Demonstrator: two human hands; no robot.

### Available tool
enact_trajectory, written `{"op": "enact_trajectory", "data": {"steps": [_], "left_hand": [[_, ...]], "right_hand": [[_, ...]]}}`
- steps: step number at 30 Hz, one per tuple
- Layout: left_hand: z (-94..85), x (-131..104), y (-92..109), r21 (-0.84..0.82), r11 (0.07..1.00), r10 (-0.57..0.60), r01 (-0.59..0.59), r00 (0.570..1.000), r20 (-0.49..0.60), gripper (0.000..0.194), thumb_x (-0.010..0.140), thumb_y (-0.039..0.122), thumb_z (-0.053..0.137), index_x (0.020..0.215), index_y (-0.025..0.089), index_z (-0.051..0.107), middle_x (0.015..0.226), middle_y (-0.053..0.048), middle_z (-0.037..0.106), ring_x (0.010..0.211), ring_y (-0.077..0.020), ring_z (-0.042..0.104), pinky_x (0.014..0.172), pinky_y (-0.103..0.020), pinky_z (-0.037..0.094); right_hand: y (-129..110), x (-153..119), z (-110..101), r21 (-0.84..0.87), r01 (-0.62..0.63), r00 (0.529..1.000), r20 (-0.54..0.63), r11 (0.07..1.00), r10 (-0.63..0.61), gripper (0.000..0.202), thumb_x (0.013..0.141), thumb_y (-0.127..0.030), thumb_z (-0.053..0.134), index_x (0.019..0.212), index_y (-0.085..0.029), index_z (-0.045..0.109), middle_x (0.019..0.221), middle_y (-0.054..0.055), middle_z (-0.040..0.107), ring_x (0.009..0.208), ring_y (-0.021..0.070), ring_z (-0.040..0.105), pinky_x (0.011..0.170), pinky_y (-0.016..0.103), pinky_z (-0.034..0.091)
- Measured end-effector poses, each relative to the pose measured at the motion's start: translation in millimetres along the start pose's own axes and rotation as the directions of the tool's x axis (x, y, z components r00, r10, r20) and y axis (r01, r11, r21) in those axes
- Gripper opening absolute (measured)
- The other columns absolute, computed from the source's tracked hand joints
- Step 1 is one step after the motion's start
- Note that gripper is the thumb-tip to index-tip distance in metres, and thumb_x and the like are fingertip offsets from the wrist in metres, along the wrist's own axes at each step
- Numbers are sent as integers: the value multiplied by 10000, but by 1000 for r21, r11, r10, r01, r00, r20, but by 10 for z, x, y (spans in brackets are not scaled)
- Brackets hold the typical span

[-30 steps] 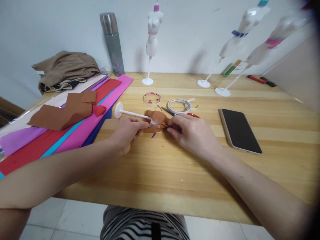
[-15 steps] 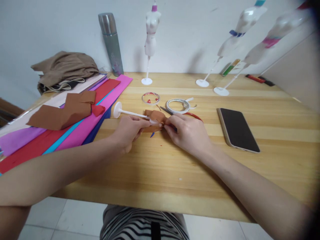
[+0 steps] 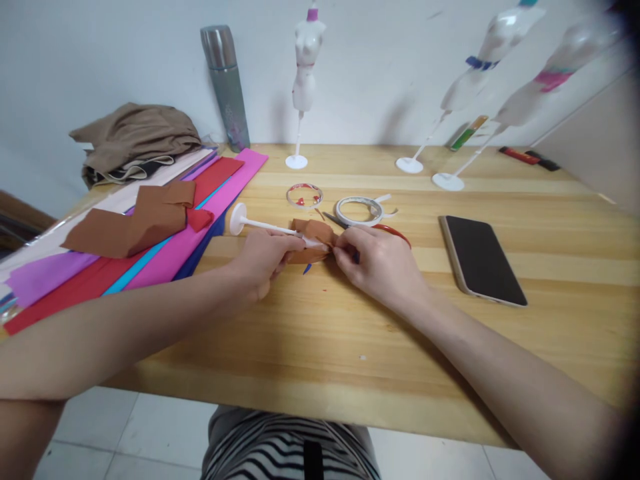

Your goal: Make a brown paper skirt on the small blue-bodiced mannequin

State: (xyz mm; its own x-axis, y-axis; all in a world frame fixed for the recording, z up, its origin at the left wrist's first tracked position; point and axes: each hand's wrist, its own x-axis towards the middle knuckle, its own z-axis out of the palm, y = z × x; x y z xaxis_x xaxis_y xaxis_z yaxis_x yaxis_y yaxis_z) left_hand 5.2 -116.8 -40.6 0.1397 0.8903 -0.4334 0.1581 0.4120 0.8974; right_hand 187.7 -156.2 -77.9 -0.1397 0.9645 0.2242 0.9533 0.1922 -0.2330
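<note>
A small white dress-form mannequin [image 3: 270, 227] lies on its side, its round base to the left and brown crepe paper [image 3: 315, 230] wrapped about its body. My left hand [image 3: 267, 259] is closed on the mannequin where the stand meets the body. With thumb and forefinger pressed together, my right hand [image 3: 375, 260] pinches the gathered right end of the brown paper. Scissors [image 3: 393, 233] with red handles lie partly hidden behind my right hand. A roll of white tape [image 3: 359, 211] sits just beyond them.
Three mannequins stand at the back, one of them [image 3: 303, 83] left of the others. A phone [image 3: 483, 260] lies at right. Coloured paper sheets [image 3: 200, 213], brown paper [image 3: 130, 223], a cloth [image 3: 140, 133] and a flask [image 3: 226, 90] are at left. A clear tape ring [image 3: 305, 196] lies mid-table.
The whole view has shifted slightly, so things appear a little further right. Both hands keep their grips on the mannequin and brown paper, with hardly any movement.
</note>
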Motion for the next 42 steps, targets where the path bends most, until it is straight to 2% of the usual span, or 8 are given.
{"op": "enact_trajectory", "data": {"steps": [5,14,25,28,32,35,38,42], "left_hand": [[25,-31,51,16,999,-49,49,999,-18,472,803,73,709,455,181,409,430,60,328,413,-36,237,454,-271,94],[59,-38,34,37,999,-32,31,999,17,504,835,39,706,469,178,389,444,70,326,441,-43,215,492,-281,106],[25,-28,38,51,997,-54,55,998,-19,498,851,19,660,456,172,398,428,64,325,420,-39,229,460,-256,106],[28,-49,45,37,998,-58,59,998,-25,470,862,16,665,487,168,424,440,68,342,422,-36,240,459,-246,117],[61,-96,91,39,998,-50,49,998,32,479,875,34,674,482,164,433,433,75,321,419,-31,212,458,-245,111],[87,-124,135,62,996,-59,57,998,29,493,863,29,691,463,162,435,413,76,317,411,-27,213,447,-241,114],[84,-124,146,65,996,-58,58,998,2,483,861,25,681,463,161,442,404,75,321,401,-26,226,439,-230,121],[51,-80,99,52,998,-46,45,999,12,433,868,43,667,489,153,490,413,73,335,394,-28,226,433,-227,121]], "right_hand": [[30,-4,50,11,36,998,-43,999,-35,165,935,-187,536,838,-212,667,856,95,745,764,243,686,635,326,429],[47,-9,68,30,81,994,-80,996,-78,156,925,-175,535,807,-218,626,825,89,733,737,242,677,619,323,412],[48,-3,64,11,50,997,-58,999,-49,131,897,-161,545,800,-206,621,819,77,715,726,209,643,623,301,392],[29,-13,56,39,63,994,-86,997,-60,116,902,-188,544,813,-216,614,804,65,698,707,205,636,628,306,409],[2,-42,34,91,109,986,-140,990,-95,78,887,-289,596,863,-217,613,818,68,693,743,227,654,641,324,436],[0,-54,32,120,146,977,-171,982,-124,78,889,-273,573,893,-208,615,860,77,709,752,223,659,666,332,454],[0,-51,48,97,138,980,-156,986,-122,83,873,-232,557,919,-204,620,886,81,721,770,231,671,664,331,449],[-26,-33,60,3,76,993,-91,997,-75,95,876,-276,621,935,-201,620,938,101,730,848,269,695,639,320,419]]}}
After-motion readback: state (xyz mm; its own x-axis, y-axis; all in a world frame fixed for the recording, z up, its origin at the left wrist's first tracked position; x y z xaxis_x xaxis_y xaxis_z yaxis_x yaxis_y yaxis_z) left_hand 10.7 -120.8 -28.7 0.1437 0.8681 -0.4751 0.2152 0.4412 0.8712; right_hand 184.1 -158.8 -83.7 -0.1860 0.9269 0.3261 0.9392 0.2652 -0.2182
